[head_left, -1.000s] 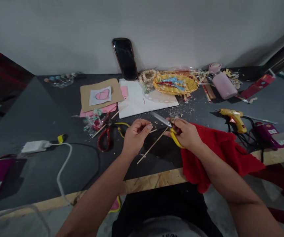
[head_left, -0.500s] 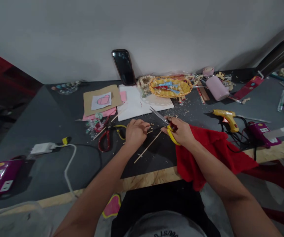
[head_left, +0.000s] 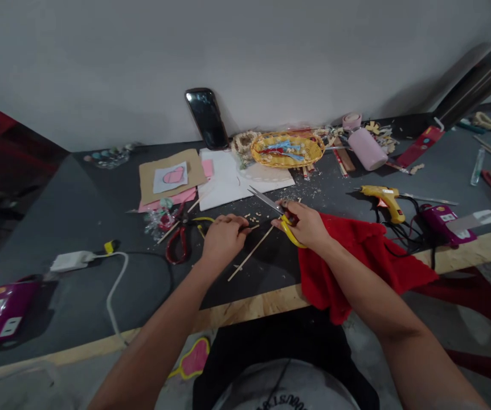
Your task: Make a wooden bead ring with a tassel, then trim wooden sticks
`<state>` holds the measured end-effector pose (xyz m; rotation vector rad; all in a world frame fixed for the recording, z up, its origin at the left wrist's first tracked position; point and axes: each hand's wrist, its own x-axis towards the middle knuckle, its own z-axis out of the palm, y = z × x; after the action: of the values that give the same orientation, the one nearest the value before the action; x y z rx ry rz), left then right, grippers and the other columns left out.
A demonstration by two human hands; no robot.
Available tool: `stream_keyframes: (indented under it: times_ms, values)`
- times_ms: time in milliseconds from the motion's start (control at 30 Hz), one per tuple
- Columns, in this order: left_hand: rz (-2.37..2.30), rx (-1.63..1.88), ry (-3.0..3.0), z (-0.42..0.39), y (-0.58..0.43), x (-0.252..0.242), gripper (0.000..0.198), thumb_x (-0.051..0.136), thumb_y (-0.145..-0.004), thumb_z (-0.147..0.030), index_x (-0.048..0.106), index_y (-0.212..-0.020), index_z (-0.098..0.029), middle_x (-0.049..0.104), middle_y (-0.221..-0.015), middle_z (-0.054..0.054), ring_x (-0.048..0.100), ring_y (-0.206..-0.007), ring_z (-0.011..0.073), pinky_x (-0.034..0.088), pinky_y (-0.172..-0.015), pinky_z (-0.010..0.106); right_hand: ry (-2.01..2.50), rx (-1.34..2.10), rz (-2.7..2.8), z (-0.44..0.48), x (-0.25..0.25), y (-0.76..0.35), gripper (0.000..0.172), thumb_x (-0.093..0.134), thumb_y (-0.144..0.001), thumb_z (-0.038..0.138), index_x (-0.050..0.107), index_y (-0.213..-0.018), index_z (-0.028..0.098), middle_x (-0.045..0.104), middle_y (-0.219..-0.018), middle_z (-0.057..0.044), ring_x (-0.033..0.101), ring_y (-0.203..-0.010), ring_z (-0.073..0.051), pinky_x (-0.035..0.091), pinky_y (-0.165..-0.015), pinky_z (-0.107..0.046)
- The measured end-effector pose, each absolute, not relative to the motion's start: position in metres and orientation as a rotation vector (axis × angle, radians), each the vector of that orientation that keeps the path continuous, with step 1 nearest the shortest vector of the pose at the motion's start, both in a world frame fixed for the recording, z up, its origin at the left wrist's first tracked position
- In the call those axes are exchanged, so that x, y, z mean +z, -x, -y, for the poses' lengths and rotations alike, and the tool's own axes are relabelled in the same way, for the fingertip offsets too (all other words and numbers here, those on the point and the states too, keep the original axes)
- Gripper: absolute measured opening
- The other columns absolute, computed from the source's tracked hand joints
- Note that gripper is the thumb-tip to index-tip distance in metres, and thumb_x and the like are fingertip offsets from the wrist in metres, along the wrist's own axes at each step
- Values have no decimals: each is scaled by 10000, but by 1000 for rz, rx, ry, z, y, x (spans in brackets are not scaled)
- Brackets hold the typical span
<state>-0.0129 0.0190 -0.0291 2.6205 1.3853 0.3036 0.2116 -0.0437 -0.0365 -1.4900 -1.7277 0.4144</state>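
My right hand is closed round a pair of scissors with yellow handles, the blades pointing up and left. A long thin wooden stick runs down and left from beneath those fingers; whether they pinch it I cannot tell. My left hand is closed, a short wooden stick poking out between thumb and fingers. Small cut wood bits lie just beyond it. Red-handled pliers rest left of this hand. Under my right forearm spreads a red cloth.
A yellow woven basket and white sheet lie toward the wall, where a phone leans. At right are a yellow glue gun, purple power block and pink bottle. A white cable crosses the left side.
The view has shifted slightly, so most things appear further left. The short stick in my left hand shows more clearly beyond the fingertips. My right hand keeps the scissors in much the same pose.
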Motion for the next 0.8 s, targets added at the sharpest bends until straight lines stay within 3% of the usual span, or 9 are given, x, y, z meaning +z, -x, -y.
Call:
stream_keyframes:
  times_ms: [200, 333, 400, 533, 800]
  values:
    - [-1330, 320, -2588, -15, 7, -25, 177, 504, -828, -198, 679, -806, -200, 710, -892, 123, 631, -901, 293, 442, -890, 408, 1502, 408, 1710, 43, -36, -212, 427, 649, -838, 508, 677, -1114, 184, 705, -940, -74, 628, -753, -164, 523, -715, -277]
    - [-1351, 585, -2328, -13, -1, -12, 176, 476, -864, -240, 641, -908, -195, 711, -895, 88, 656, -857, 252, 480, -795, 345, 1510, 453, 1683, 44, -33, -211, 442, 664, -830, 493, 657, -1151, 189, 709, -979, -72, 639, -753, -154, 528, -696, -263]
    - [-1294, 712, -2209, -12, -4, -7, 178, 492, -876, -286, 628, -955, -202, 711, -882, 51, 664, -801, 219, 494, -753, 312, 1473, 444, 1705, 44, -32, -210, 413, 666, -831, 487, 658, -1117, 189, 708, -1067, -86, 656, -831, -163, 537, -745, -269]
    - [-1108, 941, -2184, -11, -8, -11, 173, 524, -877, -295, 666, -935, -214, 728, -984, 57, 672, -906, 220, 505, -820, 309, 1418, 376, 1821, 42, -30, -210, 377, 668, -845, 448, 639, -1123, 194, 682, -1204, -98, 625, -1073, -194, 501, -953, -315]
    - [-1041, 1072, -2163, 1, -3, -11, 154, 585, -881, -319, 726, -874, -257, 715, -842, 4, 647, -766, 181, 489, -709, 280, 1421, 388, 2000, 46, -28, -207, 544, 664, -843, 494, 551, -1310, 240, 644, -1200, -84, 550, -1155, -214, 439, -1052, -375]
